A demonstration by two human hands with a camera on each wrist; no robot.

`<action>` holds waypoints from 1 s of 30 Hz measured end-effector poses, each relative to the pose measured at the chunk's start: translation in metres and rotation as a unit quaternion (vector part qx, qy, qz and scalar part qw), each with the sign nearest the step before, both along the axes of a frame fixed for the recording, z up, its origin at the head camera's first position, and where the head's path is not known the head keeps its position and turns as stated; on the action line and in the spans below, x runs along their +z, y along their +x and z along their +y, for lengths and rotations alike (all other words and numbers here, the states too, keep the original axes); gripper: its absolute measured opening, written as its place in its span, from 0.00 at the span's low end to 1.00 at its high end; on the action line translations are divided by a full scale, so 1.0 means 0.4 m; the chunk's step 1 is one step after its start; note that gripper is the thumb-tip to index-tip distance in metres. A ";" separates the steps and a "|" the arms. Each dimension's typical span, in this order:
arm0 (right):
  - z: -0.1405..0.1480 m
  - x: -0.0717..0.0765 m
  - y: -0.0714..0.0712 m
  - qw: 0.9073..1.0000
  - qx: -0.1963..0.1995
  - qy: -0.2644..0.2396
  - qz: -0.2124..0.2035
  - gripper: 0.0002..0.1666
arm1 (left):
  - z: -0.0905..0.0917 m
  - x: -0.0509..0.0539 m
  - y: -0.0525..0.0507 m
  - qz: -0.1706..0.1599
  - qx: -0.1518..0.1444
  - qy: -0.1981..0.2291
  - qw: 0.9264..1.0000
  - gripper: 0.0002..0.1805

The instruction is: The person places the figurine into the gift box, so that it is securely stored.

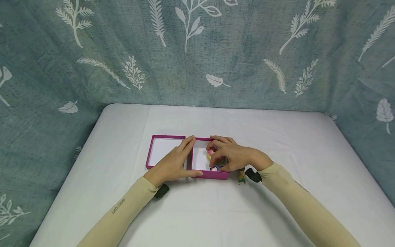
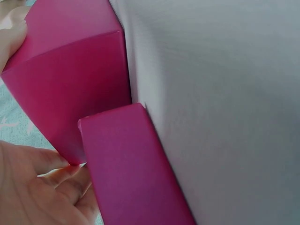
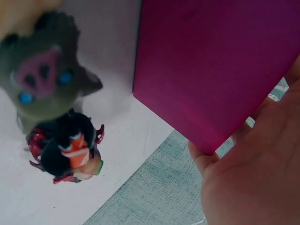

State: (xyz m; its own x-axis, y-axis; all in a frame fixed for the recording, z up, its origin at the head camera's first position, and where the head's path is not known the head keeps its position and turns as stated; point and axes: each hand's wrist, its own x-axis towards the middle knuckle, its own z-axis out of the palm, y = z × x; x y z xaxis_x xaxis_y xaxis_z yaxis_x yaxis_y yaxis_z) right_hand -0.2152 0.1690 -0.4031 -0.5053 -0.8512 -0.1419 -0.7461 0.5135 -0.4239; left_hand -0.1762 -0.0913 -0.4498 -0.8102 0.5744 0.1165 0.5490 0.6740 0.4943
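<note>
A deep magenta box (image 1: 213, 175) with a white inside stands mid-table. At its left side my left hand (image 1: 174, 163) grips it, thumb at the front corner and fingers at the back. Over its right part, my right hand (image 1: 234, 156) reaches in with bent fingers, thumb and forefinger around a small blue-and-pink figure (image 1: 215, 168). A round pink-and-yellow figure (image 1: 212, 151) lies behind, partly under the fingers. The left wrist view shows the box (image 2: 75, 89) between thumb and fingers (image 2: 70, 183); in the right wrist view, fingers lie along its edge.
The shallow magenta lid (image 1: 149, 151), white inside up, lies left of the box. Outside the box's right side stand a grey figure (image 3: 42, 79) with blue eyes and a black-and-red figure (image 3: 68, 152). Patterned green cloth (image 1: 172, 85) hangs behind the table.
</note>
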 end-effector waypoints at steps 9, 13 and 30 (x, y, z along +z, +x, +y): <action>0.030 0.025 0.012 0.999 -0.019 -0.047 -0.001 0.15 | -0.001 -0.002 0.004 -0.001 0.002 0.004 1.000 0.63; 0.070 0.053 0.027 0.995 -0.044 -0.085 0.020 0.22 | 0.000 0.000 0.003 -0.008 0.003 -0.001 1.000 0.63; 0.263 -0.011 0.054 0.971 -0.217 -0.086 0.045 0.29 | 0.002 -0.002 -0.001 -0.005 0.001 0.005 1.000 0.63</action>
